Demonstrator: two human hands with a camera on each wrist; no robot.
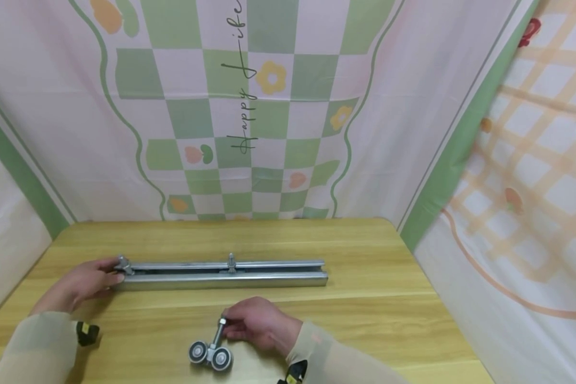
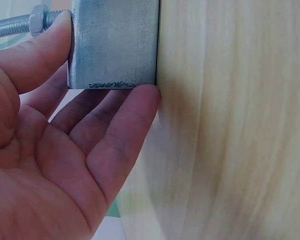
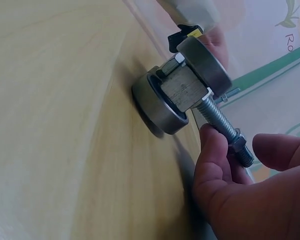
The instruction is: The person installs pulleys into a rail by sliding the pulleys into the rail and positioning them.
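Note:
A silver metal channel rail [image 1: 221,281] lies lengthwise on the table, its slot facing up. Two upright bolts with nuts stick out of that slot, one bolt [image 1: 122,263] at the left end and another bolt [image 1: 231,262] near the middle. My left hand [image 1: 87,280] grips the rail's left end; in the left wrist view, the thumb is on the bolt side and the fingers reach round the end. My right hand [image 1: 264,322] holds a roller trolley [image 3: 182,89] by its threaded bolt, between thumb and fingers near the nut. Its wheels [image 1: 221,359] point down and left, in front of the rail.
The wooden table [image 1: 365,309] extends right of the rail. A patterned cloth [image 1: 269,133] hangs behind the table's far edge, and another printed cloth [image 1: 518,213] hangs at the right. Both sleeves carry a small black wrist device [image 1: 87,333].

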